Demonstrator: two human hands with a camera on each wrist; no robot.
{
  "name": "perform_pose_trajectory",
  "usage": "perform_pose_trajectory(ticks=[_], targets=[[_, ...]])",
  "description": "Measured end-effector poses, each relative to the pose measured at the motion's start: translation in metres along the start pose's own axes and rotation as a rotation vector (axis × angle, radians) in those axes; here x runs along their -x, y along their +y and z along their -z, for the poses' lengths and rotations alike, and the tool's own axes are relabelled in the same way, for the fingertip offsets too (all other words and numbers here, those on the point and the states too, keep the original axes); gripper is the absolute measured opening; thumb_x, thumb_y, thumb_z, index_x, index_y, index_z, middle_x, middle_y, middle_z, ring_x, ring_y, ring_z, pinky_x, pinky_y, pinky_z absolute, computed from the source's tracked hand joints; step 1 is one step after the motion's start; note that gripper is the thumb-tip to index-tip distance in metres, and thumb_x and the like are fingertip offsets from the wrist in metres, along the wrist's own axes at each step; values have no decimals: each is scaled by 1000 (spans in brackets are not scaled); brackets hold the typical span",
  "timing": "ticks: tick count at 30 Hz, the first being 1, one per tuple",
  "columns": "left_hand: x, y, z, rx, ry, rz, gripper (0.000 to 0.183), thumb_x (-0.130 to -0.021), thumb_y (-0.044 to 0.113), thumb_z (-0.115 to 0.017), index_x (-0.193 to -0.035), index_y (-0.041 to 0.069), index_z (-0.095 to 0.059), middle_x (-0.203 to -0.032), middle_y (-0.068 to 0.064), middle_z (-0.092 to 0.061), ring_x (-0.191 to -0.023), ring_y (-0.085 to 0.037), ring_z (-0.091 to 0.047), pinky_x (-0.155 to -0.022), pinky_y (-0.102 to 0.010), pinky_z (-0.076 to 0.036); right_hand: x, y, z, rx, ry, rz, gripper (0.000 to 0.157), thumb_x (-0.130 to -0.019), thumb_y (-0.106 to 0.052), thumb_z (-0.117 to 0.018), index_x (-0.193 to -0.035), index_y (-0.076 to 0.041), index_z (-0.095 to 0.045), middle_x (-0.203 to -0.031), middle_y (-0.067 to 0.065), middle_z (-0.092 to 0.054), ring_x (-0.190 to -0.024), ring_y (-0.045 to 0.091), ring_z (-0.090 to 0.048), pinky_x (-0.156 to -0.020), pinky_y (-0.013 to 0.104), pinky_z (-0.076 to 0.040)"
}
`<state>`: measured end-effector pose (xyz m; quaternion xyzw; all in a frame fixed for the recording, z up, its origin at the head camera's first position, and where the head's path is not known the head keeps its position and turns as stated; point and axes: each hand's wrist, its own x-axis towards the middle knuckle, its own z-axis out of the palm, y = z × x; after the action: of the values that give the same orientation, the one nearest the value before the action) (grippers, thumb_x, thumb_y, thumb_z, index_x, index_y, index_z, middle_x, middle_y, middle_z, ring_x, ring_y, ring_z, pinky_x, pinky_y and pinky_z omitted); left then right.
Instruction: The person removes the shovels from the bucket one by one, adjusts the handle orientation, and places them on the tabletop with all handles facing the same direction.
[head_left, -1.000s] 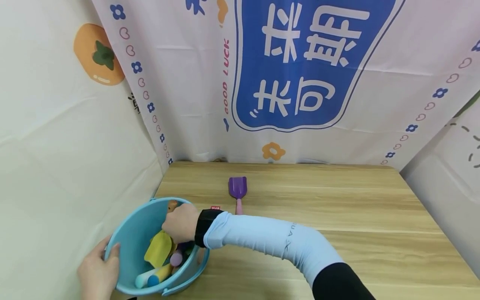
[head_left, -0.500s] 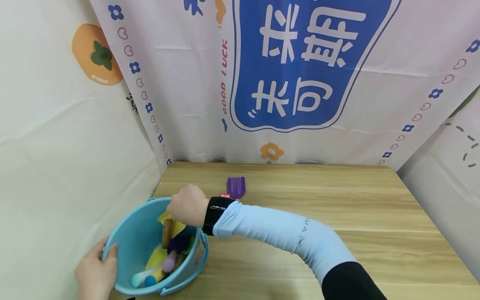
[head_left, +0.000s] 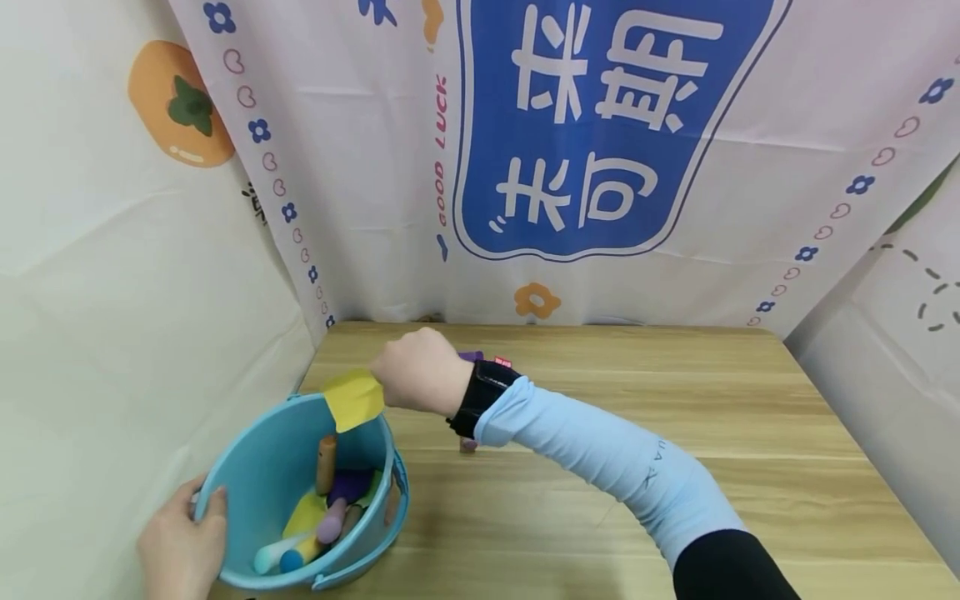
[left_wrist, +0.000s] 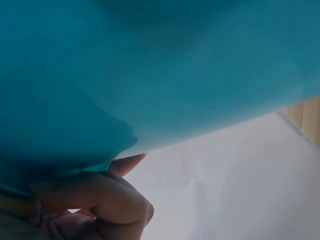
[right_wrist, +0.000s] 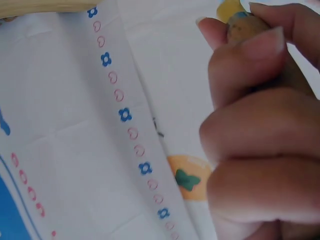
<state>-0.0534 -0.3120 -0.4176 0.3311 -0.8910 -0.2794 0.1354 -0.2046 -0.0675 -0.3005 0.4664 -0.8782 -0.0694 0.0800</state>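
Note:
My right hand (head_left: 423,371) grips a yellow toy shovel (head_left: 354,400) by its handle, the yellow blade overlapping the bucket's far rim in the head view. Brown wood of that handle (right_wrist: 245,29) shows between the curled fingers in the right wrist view. On the left, my left hand (head_left: 183,537) holds the rim of a light blue bucket (head_left: 251,475), thumb over the edge. The bucket leans toward me. Inside lie another yellow blade (head_left: 305,512), a wooden handle (head_left: 326,467), a lilac handle (head_left: 332,521), a pale teal handle (head_left: 274,554) and a dark purple piece (head_left: 349,483).
A purple toy shovel (head_left: 471,356) lies on the wooden table (head_left: 637,475), mostly hidden behind my right hand and wrist. Printed cloth (head_left: 360,167) hangs along the table's back edge, and white sheeting (head_left: 90,333) stands close to the bucket's left.
My right hand has risen out of the bucket and moved away and to the right, bringing the yellow shovel up. My left hand keeps its hold on the rim.

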Motion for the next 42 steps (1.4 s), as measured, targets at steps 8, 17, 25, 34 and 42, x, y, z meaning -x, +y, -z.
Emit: perform_pose_trajectory(ticks=[8, 17, 25, 34, 42], targets=[[-3, 1, 14, -79, -31, -75, 44, -93, 26, -51, -112, -13, -55, -83, -28, -58, -79, -41, -55, -58, -42, -42, 22, 23, -4, -109, 75, -36, 38, -89, -30, -56, -58, -22, -36, -53, -9, -32, -46, 6, -31, -39, 21, -27], [24, 45, 42, -139, 40, -229, 41, -91, 26, -56, -113, -8, -57, -101, -29, -55, -87, -41, -55, -65, -51, -45, 59, 47, -37, -269, 115, -113, 30, -91, -27, -53, -62, -22, -46, -52, -11, -34, -43, 2, -31, -36, 18, -25], [76, 112, 26, 182, 268, -805, 14, -79, 5, -70, -92, 1, -68, -82, -7, -64, -64, -17, -57, -55, -8, -41, 93, 61, -58, -375, 207, -225, 28, -93, -32, -54, -69, -19, -49, -54, -11, -29, -44, 1, -30, -38, 18, -23], [113, 153, -54, 350, -93, -835, 3, -87, 12, -66, -87, 9, -68, -76, 9, -58, -64, 2, -52, -54, -14, -47, 144, 54, -84, -627, 336, -353, 22, -95, -32, -52, -98, -16, -66, -61, -12, -47, -46, -1, -36, -42, 17, -37], [99, 159, -128, 524, -407, -471, 37, -97, 37, -45, -92, 5, -65, -72, 1, -61, -59, -10, -60, -51, -19, -49, 188, 44, -106, -763, 338, -515, 22, -95, -37, -51, -94, -20, -65, -56, -13, -36, -46, 0, -31, -41, 18, -30]])
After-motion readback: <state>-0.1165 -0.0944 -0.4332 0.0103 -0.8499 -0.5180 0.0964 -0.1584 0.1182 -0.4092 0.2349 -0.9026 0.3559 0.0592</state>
